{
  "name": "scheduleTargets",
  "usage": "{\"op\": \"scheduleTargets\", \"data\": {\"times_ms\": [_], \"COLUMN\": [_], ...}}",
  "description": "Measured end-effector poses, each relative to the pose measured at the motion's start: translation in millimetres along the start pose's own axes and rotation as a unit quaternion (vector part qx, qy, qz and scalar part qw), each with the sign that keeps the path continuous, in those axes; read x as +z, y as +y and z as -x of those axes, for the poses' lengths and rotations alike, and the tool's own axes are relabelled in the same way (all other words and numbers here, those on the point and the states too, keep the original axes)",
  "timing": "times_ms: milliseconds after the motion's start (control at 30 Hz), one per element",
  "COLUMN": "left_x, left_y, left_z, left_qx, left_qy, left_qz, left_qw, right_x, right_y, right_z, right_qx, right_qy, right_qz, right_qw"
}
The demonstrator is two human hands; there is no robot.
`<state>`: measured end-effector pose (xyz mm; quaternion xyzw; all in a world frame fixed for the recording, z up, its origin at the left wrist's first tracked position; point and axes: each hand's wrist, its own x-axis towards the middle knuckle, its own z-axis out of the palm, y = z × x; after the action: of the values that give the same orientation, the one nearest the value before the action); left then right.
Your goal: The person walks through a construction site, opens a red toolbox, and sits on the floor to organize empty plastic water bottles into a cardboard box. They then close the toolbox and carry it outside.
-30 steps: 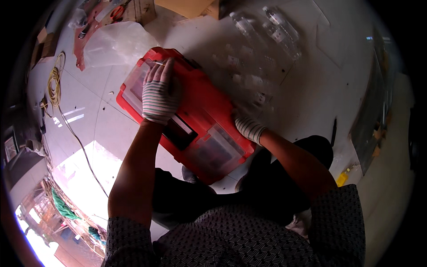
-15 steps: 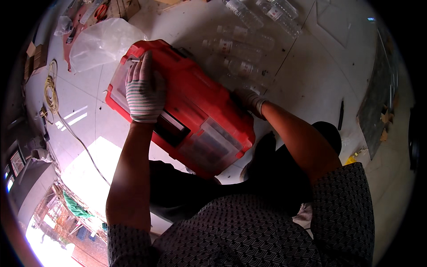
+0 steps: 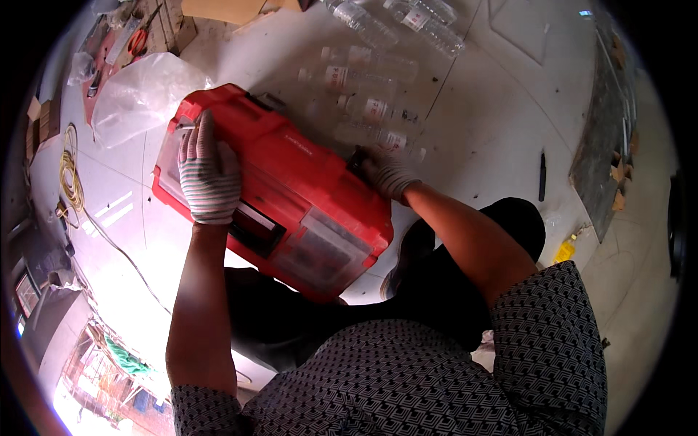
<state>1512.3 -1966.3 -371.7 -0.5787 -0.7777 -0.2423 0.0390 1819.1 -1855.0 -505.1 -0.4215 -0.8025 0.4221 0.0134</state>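
A red toolbox (image 3: 291, 171) with clear compartment lids lies aslant on the floor before my knees. My left hand (image 3: 209, 178), in a striped knit glove, rests flat on its left end with the fingers stretched out. Beside those fingertips a small metal piece (image 3: 187, 128) shows; I cannot make out what it is. At the box's far right side, my gloved right hand (image 3: 387, 174) has its fingers curled at a black latch (image 3: 356, 158), which stands out from the red edge. Part of the right fingers is hidden. A black handle recess (image 3: 256, 231) lies on the near side.
Several clear plastic bottles (image 3: 371, 69) lie beyond the box. A clear plastic bag (image 3: 142, 98) sits at the far left, near orange-handled scissors (image 3: 137, 43). A coiled cable (image 3: 70, 178) runs along the left floor. At the right are a black strip (image 3: 542, 176) and a yellow bottle (image 3: 565, 249).
The whole view has shifted, so the box and floor items appear further left. Beside my right fingers the black latch now shows. My left hand keeps its place on the box.
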Motion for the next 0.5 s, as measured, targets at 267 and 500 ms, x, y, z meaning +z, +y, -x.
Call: {"op": "scheduleTargets", "data": {"times_ms": [267,500], "left_x": [1.5,-3.0], "left_y": [-1.7,0.3], "left_z": [-0.3,0.4], "left_qx": [-0.004,-0.005], "left_qy": [-0.008,0.002], "left_qz": [0.012,0.018], "left_qw": [1.0,1.0], "right_x": [-20.9,-7.2], "right_y": [10.6,-1.2], "right_z": [-11.3,-9.7], "right_qx": [-0.059,0.157], "right_qy": [0.14,-0.163], "right_qz": [0.101,-0.038], "right_qw": [0.983,0.973]}}
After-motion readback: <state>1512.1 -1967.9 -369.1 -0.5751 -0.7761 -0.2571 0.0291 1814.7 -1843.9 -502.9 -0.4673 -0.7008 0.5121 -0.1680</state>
